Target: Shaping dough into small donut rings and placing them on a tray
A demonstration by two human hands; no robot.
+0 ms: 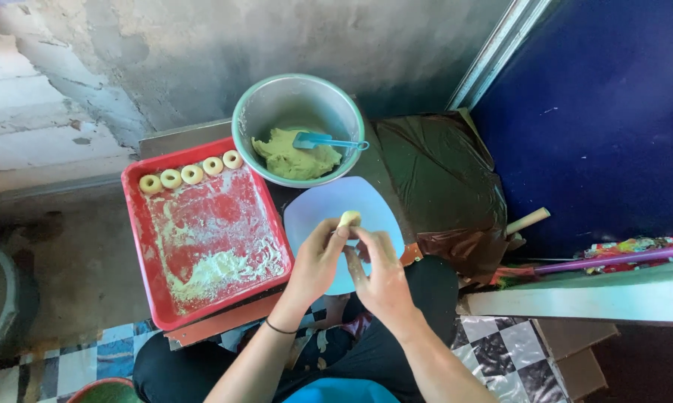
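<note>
Head view: left hand (315, 263) and right hand (381, 275) meet over pale lilac square plastic plate (312, 213), both pinching small pale yellow dough lump (349, 218) at fingertips, above plate's middle. Round green-rimmed metal bowl (256, 112) beyond plate's far edge holds yellow dough mass (295, 157) and blue plastic spatula (329, 140). Red square floured plastic tray (136, 216) just beside plate's left edge; five ring-shaped dough pieces (191, 174) lined along tray's far edge. Crumpled brown plastic sheet (441, 186) near plate's right edge.
</note>
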